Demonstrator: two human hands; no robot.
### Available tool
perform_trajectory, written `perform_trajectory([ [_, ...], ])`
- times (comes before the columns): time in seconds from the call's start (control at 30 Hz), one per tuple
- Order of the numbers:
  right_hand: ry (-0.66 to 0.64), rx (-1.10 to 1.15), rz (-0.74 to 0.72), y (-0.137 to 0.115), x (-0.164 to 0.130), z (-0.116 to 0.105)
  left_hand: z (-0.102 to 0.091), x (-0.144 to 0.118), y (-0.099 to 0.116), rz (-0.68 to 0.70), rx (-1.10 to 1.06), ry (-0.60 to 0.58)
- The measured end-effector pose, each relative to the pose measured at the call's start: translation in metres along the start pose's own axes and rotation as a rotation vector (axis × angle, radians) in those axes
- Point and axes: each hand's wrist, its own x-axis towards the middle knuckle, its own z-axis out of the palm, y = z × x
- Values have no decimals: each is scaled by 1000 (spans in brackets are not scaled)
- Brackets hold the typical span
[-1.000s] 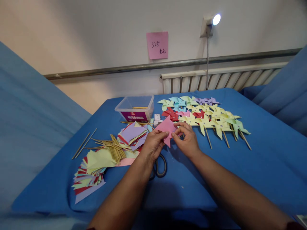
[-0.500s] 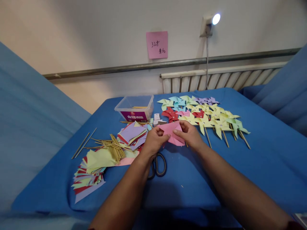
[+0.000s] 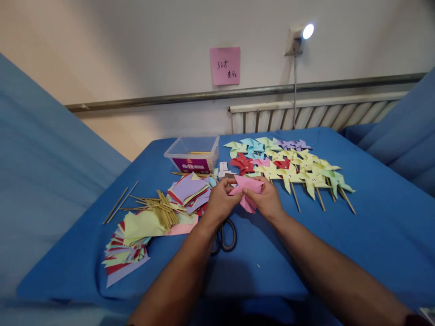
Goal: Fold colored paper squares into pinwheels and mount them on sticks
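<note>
A folded piece of pink paper (image 3: 247, 190) is held above the blue cloth-covered table (image 3: 374, 226), near its middle, between both hands. The left hand (image 3: 220, 201) is closed on the paper's left part, with the thumb and fingers pinched over the fold. The right hand (image 3: 267, 199) is closed on the paper's right part, its fingertips (image 3: 245, 194) pressed near the centre, so that the two hands are nearly touching. One pointed corner of the paper is seen hanging below the fingers.

Just beneath the left wrist, a pair of dark-handled scissors (image 3: 224, 235) is laid flat on the table. To the left of the hands, a loose stack of coloured paper squares (image 3: 188, 190) is spread, with a bundle of thin wooden sticks (image 3: 159, 210) lying beside it and partly over it. Nearer the table's left front edge, a fanned pile of coloured sheets (image 3: 127, 244) topped by pale yellow is found. Behind the stack, a clear plastic box with a purple label (image 3: 193, 155) is set. To the right of and behind the hands, a row of finished paper pinwheels on sticks (image 3: 292, 165) in yellow, green, red, blue and purple is laid out. On the wall behind, a pink sticky note (image 3: 224, 65) is stuck, and a small lit lamp (image 3: 299, 37) is mounted above a white radiator (image 3: 306, 117).
</note>
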Motion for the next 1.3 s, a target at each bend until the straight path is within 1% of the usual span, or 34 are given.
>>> perform_trajectory([
  [0.07,55,151,57,3,-3,5,3,1,-3,-41,-117,68],
  [0.1,68,225,85,4,-4,7,5,0,-3,-82,-197,74],
  [0.13,74,288,105,4,-4,8,7,0,-4,-133,-283,57],
  [0.2,88,372,121,3,-5,10,12,-3,-4,-228,-437,-23],
  [0.27,116,398,116,3,-6,10,15,-6,-5,-281,-506,-83],
  [0.37,157,353,84,5,-6,11,19,-7,-8,-275,-535,-81],
  [0.53,167,301,50,8,-10,14,20,-3,-18,-200,-567,-77],
  [0.63,139,328,62,8,-11,14,20,-2,-20,-165,-533,-45],
  [0.77,65,358,71,4,-11,12,15,-3,-13,-172,-538,-12],
  [0.87,35,247,-8,1,-12,8,10,-1,-3,-180,-583,25],
  [1.0,4,76,-174,-3,-17,7,2,3,5,-181,-646,64],
  [1.17,-123,-67,-338,-4,-24,7,-3,6,7,-200,-690,92],
  [1.3,-212,-264,-479,-4,-22,2,-6,7,5,-211,-709,84],
])
